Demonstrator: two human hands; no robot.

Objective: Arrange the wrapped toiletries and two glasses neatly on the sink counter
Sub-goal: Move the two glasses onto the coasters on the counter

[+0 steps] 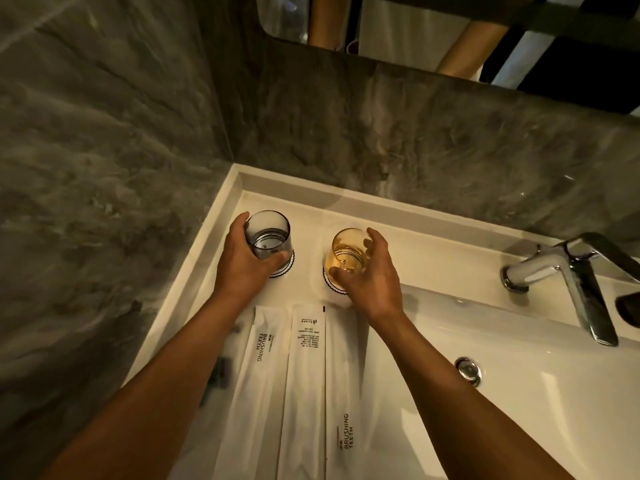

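Note:
A grey tinted glass (pixel 268 233) stands upright on a round white coaster at the back left of the white sink counter (pixel 301 206). My left hand (pixel 242 265) wraps its near side. An amber glass (pixel 348 252) stands upright on a second coaster (pixel 329 284) to its right, with my right hand (pixel 370 275) gripping it from the right. Three long white wrapped toiletry packets (pixel 306 375) lie side by side in front of the glasses, two printed "BRUSHING TEETH".
A chrome faucet (pixel 561 271) stands at the right over the white basin (pixel 519 393), which has a chrome overflow ring (pixel 468 370). Grey marble walls (pixel 104 168) close in at the left and back. A mirror (pixel 450 29) hangs above. A small dark item (pixel 221 370) lies beside the left packet.

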